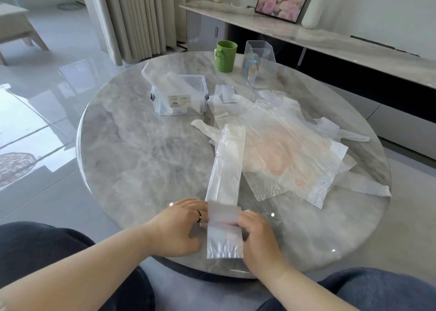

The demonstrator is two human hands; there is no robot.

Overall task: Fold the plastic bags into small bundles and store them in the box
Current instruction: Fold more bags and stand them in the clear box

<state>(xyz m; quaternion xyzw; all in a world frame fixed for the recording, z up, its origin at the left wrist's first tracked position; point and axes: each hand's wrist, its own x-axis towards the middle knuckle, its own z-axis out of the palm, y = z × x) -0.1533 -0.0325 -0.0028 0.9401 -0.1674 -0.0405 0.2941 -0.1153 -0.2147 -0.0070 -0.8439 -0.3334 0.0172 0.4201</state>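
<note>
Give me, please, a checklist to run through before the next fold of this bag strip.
Left hand grips the folded bag strip at its near end: ok.
Right hand grips the opposite edge: ok.
Strip lies straight: ok.
Far end free of the pile of loose bags: not ok, it lies on them.
Clear storage box open, with room: ok.
Fold edges aligned: cannot tell.

Bare tabletop [132, 159] lies open left of the bag pile [290, 150], up to the box [180, 93].
</note>
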